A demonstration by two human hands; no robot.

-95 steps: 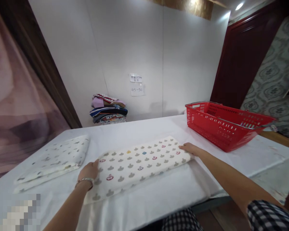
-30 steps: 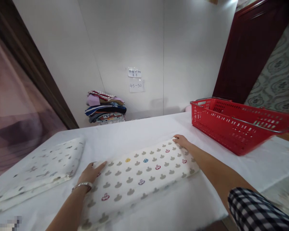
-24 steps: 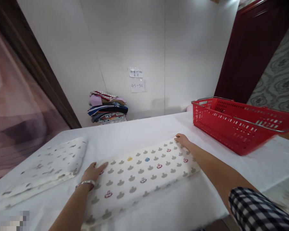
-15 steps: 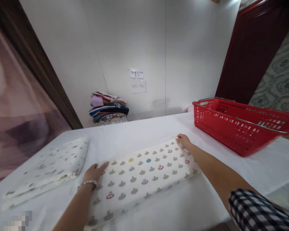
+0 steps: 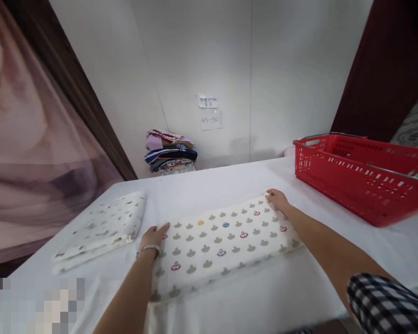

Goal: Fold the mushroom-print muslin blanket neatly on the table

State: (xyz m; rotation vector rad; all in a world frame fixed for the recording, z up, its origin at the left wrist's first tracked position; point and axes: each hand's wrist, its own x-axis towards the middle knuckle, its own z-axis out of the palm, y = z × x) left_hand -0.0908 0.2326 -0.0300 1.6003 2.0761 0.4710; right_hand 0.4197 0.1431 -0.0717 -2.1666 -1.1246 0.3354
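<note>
A white folded cloth printed with grey, red, yellow and blue pacifier-like shapes lies flat on the white table. At its far left corner my left hand grips the edge, thumb on top and the other fingers partly hidden. My right hand pinches the far right corner between thumb and fingers. Left of my left hand rests another folded white cloth with small dark marks; neither hand touches it.
A red plastic basket with metal handles stands on the table at the right. Behind the table's far edge is a stack of folded fabrics. Paper notes hang on the wall. A pink curtain hangs at the left.
The camera has turned left, so everything sits further right in view. Both hands keep hold of the patterned cloth's far corners, and the cloth looks otherwise the same.
</note>
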